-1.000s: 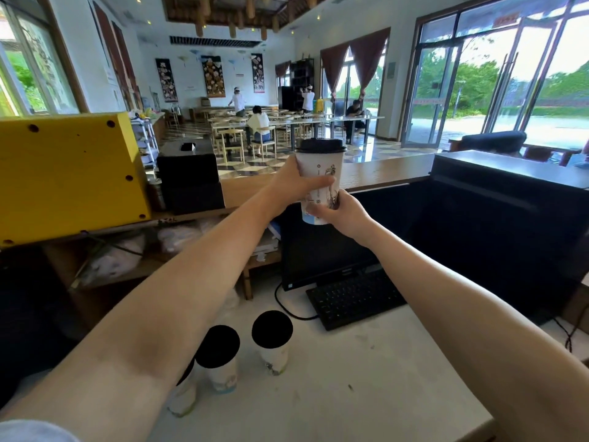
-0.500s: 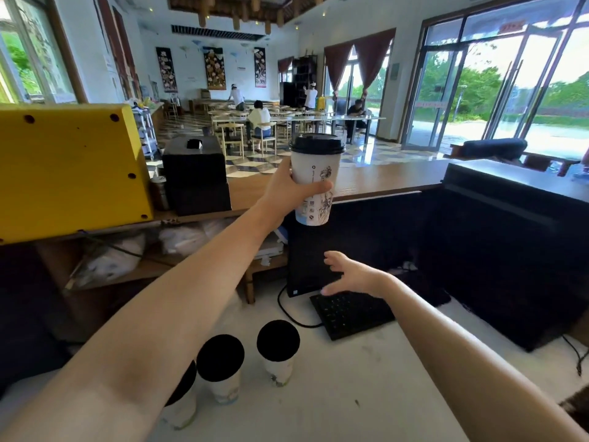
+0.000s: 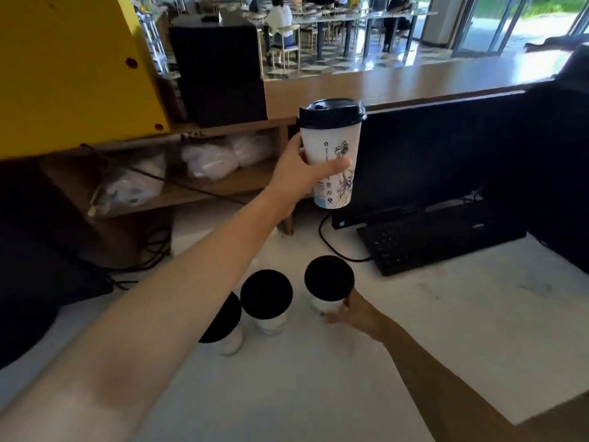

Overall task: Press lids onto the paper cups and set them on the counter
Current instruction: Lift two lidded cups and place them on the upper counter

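My left hand (image 3: 298, 175) grips a tall white paper cup (image 3: 333, 154) with a black lid pressed on, held upright in the air in front of the black monitor, below the level of the wooden counter (image 3: 398, 81). On the white worktop (image 3: 414, 330) stand three more cups with black tops. My right hand (image 3: 350, 312) holds the rightmost one (image 3: 329, 283) at its lower right side. The middle cup (image 3: 266, 298) stands free. My left forearm partly hides the left cup (image 3: 228, 327).
A black keyboard (image 3: 439, 247) and monitor (image 3: 430, 154) sit at the right of the worktop. A yellow box (image 3: 70, 68) and a black machine (image 3: 220, 71) stand at the left. Plastic bags lie on a low wooden shelf (image 3: 191, 189). People sit at tables beyond.
My right hand let go of the lidded cup, dropped to the worktop and took hold of the rightmost cup there. The camera tilted down; my left hand still holds the lidded cup aloft.
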